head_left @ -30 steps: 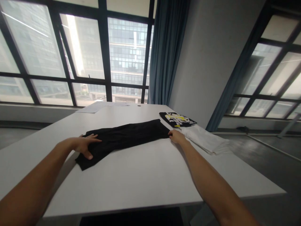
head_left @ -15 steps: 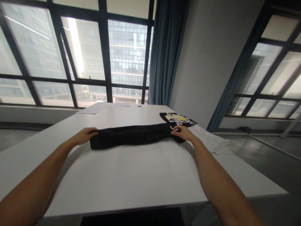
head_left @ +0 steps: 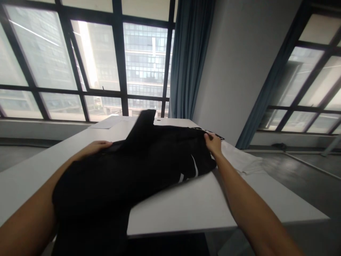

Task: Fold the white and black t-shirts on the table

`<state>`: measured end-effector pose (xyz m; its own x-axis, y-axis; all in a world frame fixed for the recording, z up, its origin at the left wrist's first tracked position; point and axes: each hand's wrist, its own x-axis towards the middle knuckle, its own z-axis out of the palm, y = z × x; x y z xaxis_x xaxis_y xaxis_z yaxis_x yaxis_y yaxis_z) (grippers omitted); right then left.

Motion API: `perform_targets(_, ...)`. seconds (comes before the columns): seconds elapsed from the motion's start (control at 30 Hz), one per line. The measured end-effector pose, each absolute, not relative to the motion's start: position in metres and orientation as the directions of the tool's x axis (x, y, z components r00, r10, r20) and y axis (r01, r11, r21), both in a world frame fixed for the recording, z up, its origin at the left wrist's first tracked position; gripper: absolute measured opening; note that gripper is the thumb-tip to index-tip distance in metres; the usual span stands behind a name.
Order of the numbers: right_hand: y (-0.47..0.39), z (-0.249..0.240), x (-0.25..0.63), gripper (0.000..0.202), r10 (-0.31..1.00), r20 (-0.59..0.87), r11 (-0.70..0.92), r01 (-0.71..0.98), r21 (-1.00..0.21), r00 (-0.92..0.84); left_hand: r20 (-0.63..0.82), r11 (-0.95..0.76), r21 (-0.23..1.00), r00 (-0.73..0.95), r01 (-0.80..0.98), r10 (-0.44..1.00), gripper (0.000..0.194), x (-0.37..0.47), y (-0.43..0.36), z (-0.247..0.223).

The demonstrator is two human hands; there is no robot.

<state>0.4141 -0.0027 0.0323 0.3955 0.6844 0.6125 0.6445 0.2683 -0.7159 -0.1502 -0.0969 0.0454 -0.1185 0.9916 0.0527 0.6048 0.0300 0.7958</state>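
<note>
A black T-shirt (head_left: pixel 160 153) with small white print marks is spread between my hands over the white table. One sleeve-like flap sticks up toward the window, and another part hangs down over the near edge at the left. My left hand (head_left: pixel 99 145) grips the shirt's far left edge, its fingers partly hidden by the cloth. At the right end, my right hand (head_left: pixel 214 145) pinches the fabric between thumb and fingers.
Behind my right hand a dark printed cloth (head_left: pixel 217 136) is mostly covered. A white cloth (head_left: pixel 239 158) lies at the table's right side. Papers (head_left: pixel 108 122) rest at the far left of the white table (head_left: pixel 181 213). Windows and a blue curtain (head_left: pixel 190 64) stand beyond.
The black T-shirt was a narrow folded strip; now it has opened out toward me and upward, showing white marks. My right hand has shifted slightly right, and the printed cloth is largely covered.
</note>
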Motion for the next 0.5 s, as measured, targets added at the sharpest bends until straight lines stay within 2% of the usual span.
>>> perform_targets(0.07,-0.003,0.023,0.396,0.049,0.753,0.586,0.183,0.761,-0.623,0.299,0.084,0.08,0.657,-0.179,0.749,0.98,0.068,-0.147,-0.082,0.034)
perform_targets(0.13,-0.008,0.02,0.386,0.046,0.848,0.511,0.177,0.833,-0.525,0.142,0.146,0.1,0.507,-0.2,0.856,0.969,0.067,-0.148,-0.074,0.027)
perform_targets(0.2,-0.015,0.021,0.381,0.035,0.928,0.369,0.222,0.868,-0.444,-0.048,0.165,0.039,0.431,-0.122,0.901,0.979,0.066,-0.147,-0.075,0.025)
perform_targets(0.27,-0.023,0.025,0.377,0.026,0.962,0.199,0.255,0.875,-0.41,-0.187,0.155,-0.081,0.428,0.015,0.9,0.988,0.065,-0.135,-0.081,0.026)
perform_targets(0.33,-0.03,0.028,0.373,0.023,0.965,0.067,0.258,0.887,-0.382,-0.252,0.139,-0.229,0.42,0.187,0.878,0.972,0.062,-0.116,-0.088,0.025)
perform_targets(0.4,-0.036,0.03,0.369,0.024,0.964,-0.028,0.24,0.913,-0.33,-0.263,0.111,-0.333,0.363,0.314,0.87,0.943,0.063,-0.097,-0.091,0.02)
perform_targets(0.5,-0.041,0.032,0.366,0.028,0.952,-0.158,0.216,0.943,-0.252,-0.26,0.002,-0.308,0.238,0.317,0.921,0.948,0.079,-0.088,-0.085,0.005)
